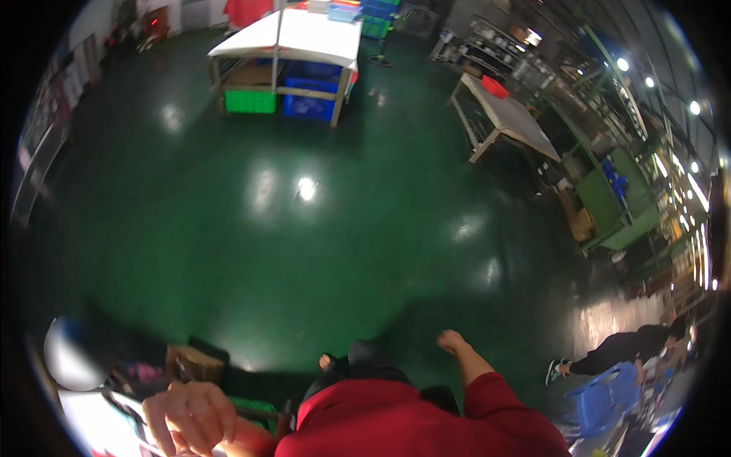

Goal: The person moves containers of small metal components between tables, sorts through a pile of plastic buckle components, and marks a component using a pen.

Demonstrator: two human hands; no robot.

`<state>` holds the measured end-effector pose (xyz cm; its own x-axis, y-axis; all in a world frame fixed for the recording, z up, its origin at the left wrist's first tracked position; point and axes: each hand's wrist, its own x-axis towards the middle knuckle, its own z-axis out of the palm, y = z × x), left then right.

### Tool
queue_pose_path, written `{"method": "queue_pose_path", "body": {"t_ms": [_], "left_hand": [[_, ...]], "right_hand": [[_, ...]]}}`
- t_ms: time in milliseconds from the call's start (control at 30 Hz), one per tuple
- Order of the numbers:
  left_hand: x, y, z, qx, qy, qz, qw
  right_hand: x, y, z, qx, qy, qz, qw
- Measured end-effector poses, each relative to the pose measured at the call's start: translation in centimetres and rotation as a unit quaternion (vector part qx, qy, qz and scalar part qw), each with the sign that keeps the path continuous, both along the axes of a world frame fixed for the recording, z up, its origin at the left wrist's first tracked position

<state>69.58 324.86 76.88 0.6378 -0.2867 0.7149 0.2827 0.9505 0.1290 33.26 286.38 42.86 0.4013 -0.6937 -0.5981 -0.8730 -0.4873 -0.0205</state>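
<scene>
Both hands sit low in my view: my left hand is nearest the lens at the lower left, knuckles up and fingers curled loosely downward over the edge of a white-topped surface, resting on it with nothing that I can see in its grip, while my right hand hangs out past the red sleeve with the forearm stretched forward and the fingers drawn into a loose fist; whether anything is inside it I cannot tell at this size. Going from the biggest thing down, I see a wide glossy green floor filling most of the frame and throwing back white patches of ceiling light. At the top stands a large white-topped table with blue crates and a green crate stored under it. To the upper right stands a smaller grey-topped workbench carrying a red tray, and beyond it green machinery and shelving along the wall. At the lower right another person in dark clothes bends over beside a blue plastic chair. Just beside my left hand I make out a brown cardboard box.
</scene>
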Motion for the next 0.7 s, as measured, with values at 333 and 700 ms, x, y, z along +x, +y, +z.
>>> {"method": "queue_pose_path", "body": {"t_ms": [333, 700], "left_hand": [[22.1, -3.6, -1.9, 0.058, -0.058, 0.107, 0.991], [29.3, 19.9, -6.5, 0.476, 0.380, 0.546, 0.575]], "right_hand": [[30.8, -6.8, 2.8, 0.100, 0.116, -0.217, 0.964], [105.4, 17.5, 4.3, 0.212, -0.369, 0.407, 0.808]]}}
